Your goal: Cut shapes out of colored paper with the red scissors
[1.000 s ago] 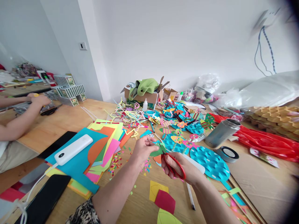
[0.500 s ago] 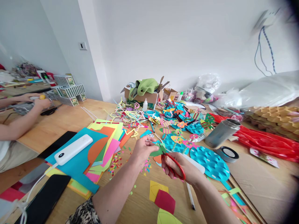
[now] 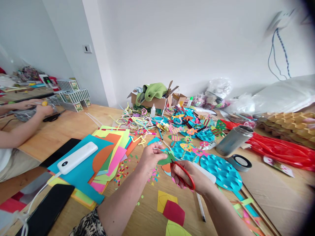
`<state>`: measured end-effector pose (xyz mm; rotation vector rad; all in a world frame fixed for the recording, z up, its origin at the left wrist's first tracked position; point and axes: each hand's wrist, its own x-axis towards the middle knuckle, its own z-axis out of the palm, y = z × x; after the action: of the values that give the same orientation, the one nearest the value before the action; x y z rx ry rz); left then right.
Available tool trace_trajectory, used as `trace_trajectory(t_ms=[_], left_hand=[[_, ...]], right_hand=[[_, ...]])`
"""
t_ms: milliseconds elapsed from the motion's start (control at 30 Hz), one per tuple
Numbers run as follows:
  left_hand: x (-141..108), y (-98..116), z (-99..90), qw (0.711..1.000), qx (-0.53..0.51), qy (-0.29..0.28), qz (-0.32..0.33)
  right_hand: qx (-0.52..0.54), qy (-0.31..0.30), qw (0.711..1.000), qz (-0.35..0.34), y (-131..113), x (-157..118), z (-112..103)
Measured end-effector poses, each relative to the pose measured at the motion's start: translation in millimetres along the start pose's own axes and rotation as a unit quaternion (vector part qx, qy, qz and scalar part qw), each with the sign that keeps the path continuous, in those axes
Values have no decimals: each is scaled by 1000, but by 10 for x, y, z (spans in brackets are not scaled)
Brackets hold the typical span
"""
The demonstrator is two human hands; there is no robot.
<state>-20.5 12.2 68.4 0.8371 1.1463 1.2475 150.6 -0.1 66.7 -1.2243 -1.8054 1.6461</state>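
Pinched in the fingers of my left hand (image 3: 153,158) is a small piece of green paper (image 3: 165,159), held above the table. My right hand (image 3: 188,175) grips red-handled scissors (image 3: 185,179), with the blades at the right edge of the green paper. Just below my hands lie a yellow paper piece (image 3: 162,198) with a drawn curved outline, a dark red piece (image 3: 175,212) and a lime piece (image 3: 176,229). Tiny coloured paper bits (image 3: 121,173) are scattered left of my left forearm.
At left, stacked coloured paper (image 3: 118,157) carries a white power bank (image 3: 78,157); a black phone (image 3: 46,209) is nearer. Blue paper discs (image 3: 221,172) and paper fish lie right, beside a steel flask (image 3: 233,140) and its lid (image 3: 239,162). Another person's hands (image 3: 36,106) work far left.
My hands, the green paper and the scissors stay almost in place. At far left, the other person's hands have shifted slightly.
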Motion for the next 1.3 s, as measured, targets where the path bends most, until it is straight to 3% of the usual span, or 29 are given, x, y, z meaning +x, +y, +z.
trace_trajectory(t_ms=[1300], left_hand=[[14, -44, -16, 1000, 6, -17, 18]], right_hand=[[4, 5, 1000, -2, 26, 20, 6]])
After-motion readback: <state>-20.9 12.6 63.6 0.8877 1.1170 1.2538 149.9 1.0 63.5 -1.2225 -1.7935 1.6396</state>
